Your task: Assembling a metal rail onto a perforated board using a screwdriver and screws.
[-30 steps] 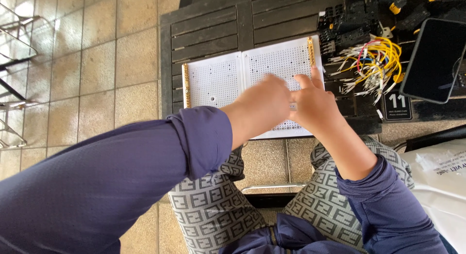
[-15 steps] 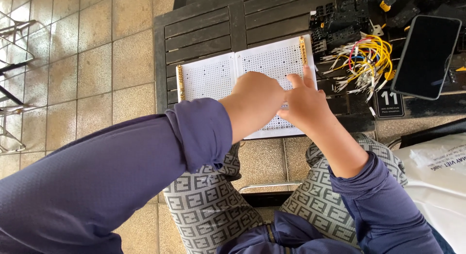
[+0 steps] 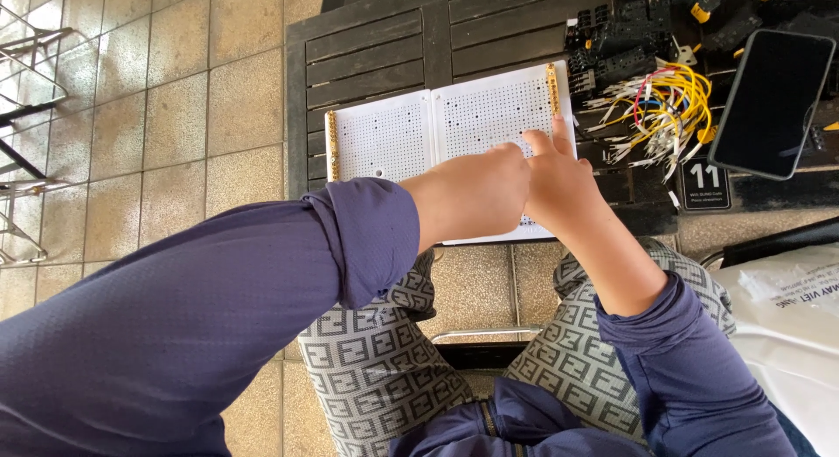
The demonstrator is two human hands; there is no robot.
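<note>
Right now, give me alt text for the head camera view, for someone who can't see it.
Two bare hands, left hand and right hand, meet over a white perforated board on a dark slatted table. Beside it lie a bundle of yellow wires and a black phone.

A dark-screened phone (image 3: 771, 101), a black rounded rectangle, is seen lying tilted at the right end of the dark slatted table (image 3: 376, 46). Just below its lower left corner a small black square label (image 3: 704, 183) with white print is laid. A white plastic package (image 3: 791, 321) with dark lettering is found at the lower right edge
</note>
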